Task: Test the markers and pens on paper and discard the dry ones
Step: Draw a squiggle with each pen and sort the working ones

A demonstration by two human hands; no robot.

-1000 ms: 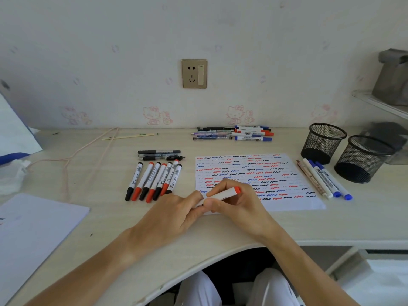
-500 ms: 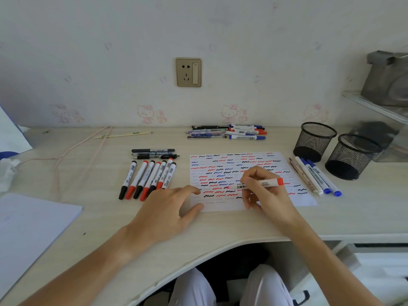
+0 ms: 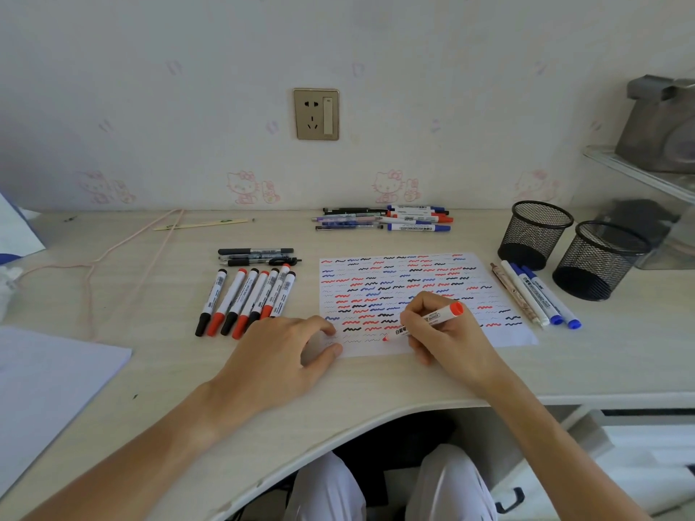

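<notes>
A white sheet of paper (image 3: 485, 295) covered in red, blue and black squiggles lies at the desk's middle. My right hand (image 3: 447, 340) grips a red marker (image 3: 436, 318), its red tip touching the paper's lower part. My left hand (image 3: 278, 359) rests on the paper's lower left corner with loosely bent fingers; I cannot see whether the marker's cap is in it. Several red and black markers (image 3: 246, 298) lie in a row left of the paper. Several blue markers and a pen (image 3: 537, 295) lie to its right.
Two black mesh pen cups (image 3: 534, 235) (image 3: 598, 259) stand at the right. More pens and markers (image 3: 383, 218) lie by the wall, black pens (image 3: 257, 256) above the left row. A pink cord (image 3: 90, 265) and white paper stack (image 3: 41, 389) lie left.
My hands separated after holding the marker together. My right hand carried the marker over the paper and lowered its tip to the sheet; my left hand settled on the paper's corner.
</notes>
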